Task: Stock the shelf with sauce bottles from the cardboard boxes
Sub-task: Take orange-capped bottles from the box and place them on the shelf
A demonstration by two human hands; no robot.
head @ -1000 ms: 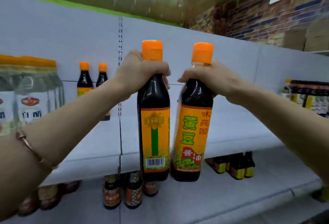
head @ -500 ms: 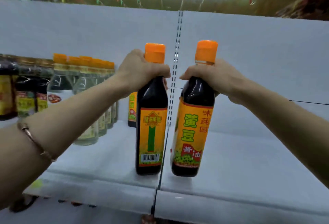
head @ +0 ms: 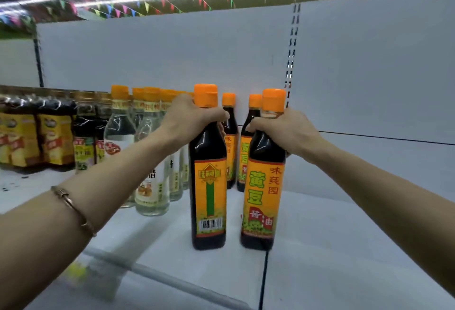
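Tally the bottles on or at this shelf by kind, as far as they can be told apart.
Dark orange-capped bottles: 4, namely held left, held right, and two at the back.
Clear bottles: at least 4; row overlaps.
Dark wrapped bottles, far left: blurred, uncounted.
Total countable: at least 8.

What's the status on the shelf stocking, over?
Left hand and right hand each grip a dark sauce bottle by the neck. Both upright at the shelf. Two bottles close behind.
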